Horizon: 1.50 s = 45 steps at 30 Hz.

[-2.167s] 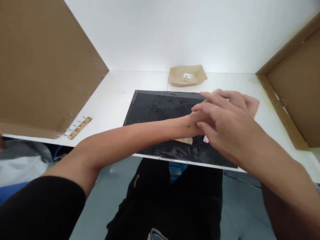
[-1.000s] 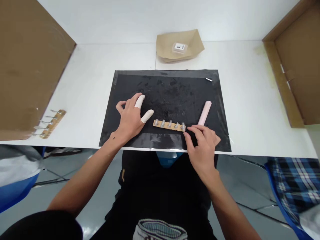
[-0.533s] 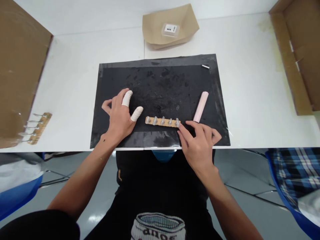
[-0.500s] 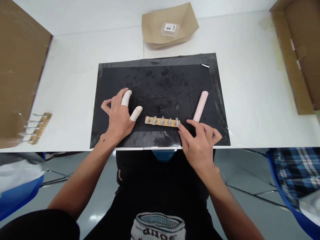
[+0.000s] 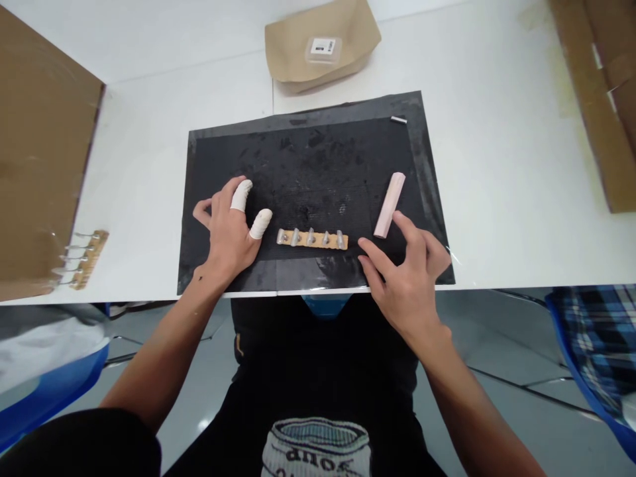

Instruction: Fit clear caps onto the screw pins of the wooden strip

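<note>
The fingers (image 5: 241,197) of the left hand (image 5: 229,228) lie spread and flat on the black mat (image 5: 308,159), holding nothing; two of them wear white finger covers, and the nearer covered tip sits just beside the left end of the tan strip (image 5: 312,239). The right hand (image 5: 410,275) is open too, fingers loosely fanned on the mat, gripping nothing.

Half a second ago the right fingertips touched the strip's right end; now they have drawn back, leaving a clear gap, and the index finger points up close beside the lower end of the pink stick (image 5: 389,204). The left hand has hardly shifted. The strip, with its row of five small grey metal pieces, lies flat near the mat's front edge, between the two hands.

At the back of the white table (image 5: 497,132) stands a brown paper tray (image 5: 293,46), and in it a small clear plastic box (image 5: 322,48) with a white label; its print is too small to read. A tiny metal pin (image 5: 398,120) lies near the mat's far right corner. A second strip (image 5: 85,259) rests at the table's left edge, by a cardboard panel (image 5: 40,152).
</note>
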Each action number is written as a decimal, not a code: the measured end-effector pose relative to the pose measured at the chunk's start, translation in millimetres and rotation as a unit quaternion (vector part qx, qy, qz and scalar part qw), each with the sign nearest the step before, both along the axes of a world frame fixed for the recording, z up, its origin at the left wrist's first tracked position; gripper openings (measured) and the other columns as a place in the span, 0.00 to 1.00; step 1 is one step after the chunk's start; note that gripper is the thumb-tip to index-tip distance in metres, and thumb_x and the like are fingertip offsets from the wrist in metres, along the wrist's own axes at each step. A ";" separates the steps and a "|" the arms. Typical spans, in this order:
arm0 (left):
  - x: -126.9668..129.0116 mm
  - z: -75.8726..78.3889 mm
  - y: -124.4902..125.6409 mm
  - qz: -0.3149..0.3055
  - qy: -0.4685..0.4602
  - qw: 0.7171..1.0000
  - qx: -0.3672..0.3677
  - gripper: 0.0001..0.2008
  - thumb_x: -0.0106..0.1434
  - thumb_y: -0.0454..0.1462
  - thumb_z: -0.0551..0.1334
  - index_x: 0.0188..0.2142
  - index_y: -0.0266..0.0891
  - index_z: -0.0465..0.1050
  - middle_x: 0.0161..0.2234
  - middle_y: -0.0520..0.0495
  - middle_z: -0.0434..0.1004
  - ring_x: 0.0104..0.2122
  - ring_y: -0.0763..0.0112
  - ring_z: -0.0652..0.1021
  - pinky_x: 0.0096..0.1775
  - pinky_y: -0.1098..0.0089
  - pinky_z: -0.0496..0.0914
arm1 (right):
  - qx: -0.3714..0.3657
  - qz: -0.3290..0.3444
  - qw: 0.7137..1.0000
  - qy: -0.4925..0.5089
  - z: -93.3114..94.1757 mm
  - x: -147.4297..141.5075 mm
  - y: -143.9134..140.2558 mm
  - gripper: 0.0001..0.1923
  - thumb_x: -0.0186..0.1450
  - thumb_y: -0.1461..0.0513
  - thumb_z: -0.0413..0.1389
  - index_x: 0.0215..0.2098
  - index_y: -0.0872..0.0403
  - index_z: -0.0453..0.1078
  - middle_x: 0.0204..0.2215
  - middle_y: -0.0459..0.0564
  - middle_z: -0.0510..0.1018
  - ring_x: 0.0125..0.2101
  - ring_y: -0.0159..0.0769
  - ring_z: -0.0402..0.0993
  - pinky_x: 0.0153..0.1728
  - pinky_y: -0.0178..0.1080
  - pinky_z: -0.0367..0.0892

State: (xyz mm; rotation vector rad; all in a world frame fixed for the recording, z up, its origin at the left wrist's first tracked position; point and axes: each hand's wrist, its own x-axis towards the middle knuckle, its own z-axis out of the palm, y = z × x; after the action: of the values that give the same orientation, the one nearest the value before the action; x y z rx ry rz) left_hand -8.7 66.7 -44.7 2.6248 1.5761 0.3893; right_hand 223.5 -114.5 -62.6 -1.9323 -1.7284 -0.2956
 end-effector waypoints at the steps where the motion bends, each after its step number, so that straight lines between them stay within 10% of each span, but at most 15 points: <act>1: 0.1 0.2 -0.2 0.000 0.000 1.000 -0.002 0.31 0.72 0.58 0.43 0.67 0.50 0.57 0.67 0.43 0.63 0.62 0.47 0.68 0.60 0.46 0.54 | -0.003 0.005 1.000 0.001 0.7 -0.6 0.4 0.17 0.67 0.63 0.61 0.53 0.43 0.70 0.65 0.58 0.61 0.57 0.53 0.63 0.49 0.53 0.64; 45: -0.2 0.9 -1.4 0.006 -0.008 1.000 -0.013 0.31 0.72 0.58 0.42 0.67 0.51 0.57 0.68 0.45 0.62 0.63 0.50 0.67 0.61 0.47 0.53 | -0.006 0.065 0.996 0.056 -0.1 3.9 10.4 0.11 0.68 0.60 0.62 0.48 0.50 0.72 0.64 0.61 0.64 0.58 0.53 0.63 0.54 0.54 0.61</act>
State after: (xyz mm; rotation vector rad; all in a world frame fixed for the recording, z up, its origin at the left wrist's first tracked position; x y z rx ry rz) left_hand -8.9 65.3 -43.8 2.5885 1.5808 0.3868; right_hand 227.3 -104.1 -62.7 -1.7990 -1.7771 -0.1269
